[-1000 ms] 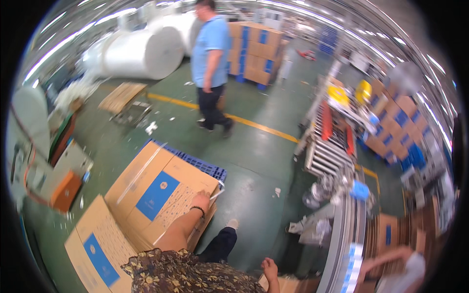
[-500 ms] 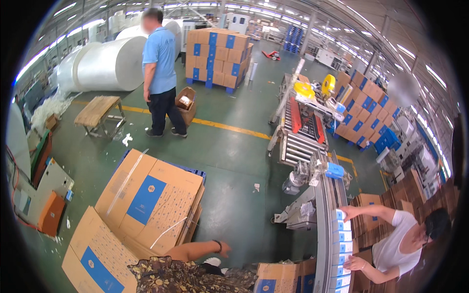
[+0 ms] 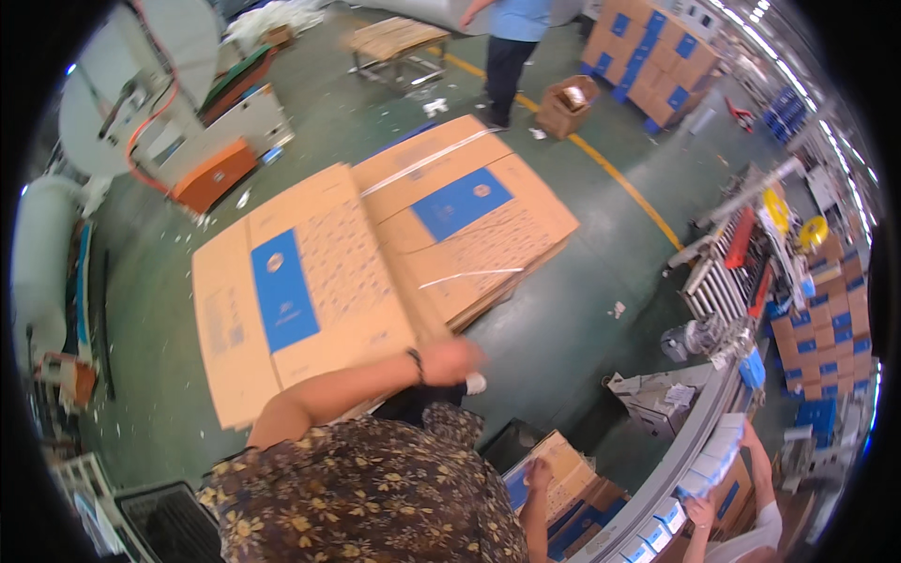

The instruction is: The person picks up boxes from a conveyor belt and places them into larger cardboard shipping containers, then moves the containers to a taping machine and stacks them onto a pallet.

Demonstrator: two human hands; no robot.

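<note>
My left hand [image 3: 455, 361], smeared by motion, is beside the near edge of the stacked flat cardboard cartons; its finger pose is unclear. Two stacks are side by side: the left one [image 3: 357, 291] shows a blue panel on top, and the right one [image 3: 530, 216] has white straps across it. Lower right, my right hand [image 3: 538, 474] appears closed, with curled fingers, over a brown carton [image 3: 572, 469] with blue panels. Whether it grips the carton's edge cannot be made out.
A conveyor [image 3: 648, 511] at right carries white-and-blue small boxes [image 3: 718, 455], with a co-worker's hands [image 3: 699, 509] at them. Beyond stand a roller machine [image 3: 723, 281] and stacked cartons [image 3: 826, 328]. A wooden bench [image 3: 399, 38], another person [image 3: 511, 56] and an orange machine part [image 3: 216, 175] lie farther off.
My view has swung left and down, bringing the flat cartons to the middle. My right hand has come into view over the brown carton. The co-worker's hands remain at the small boxes.
</note>
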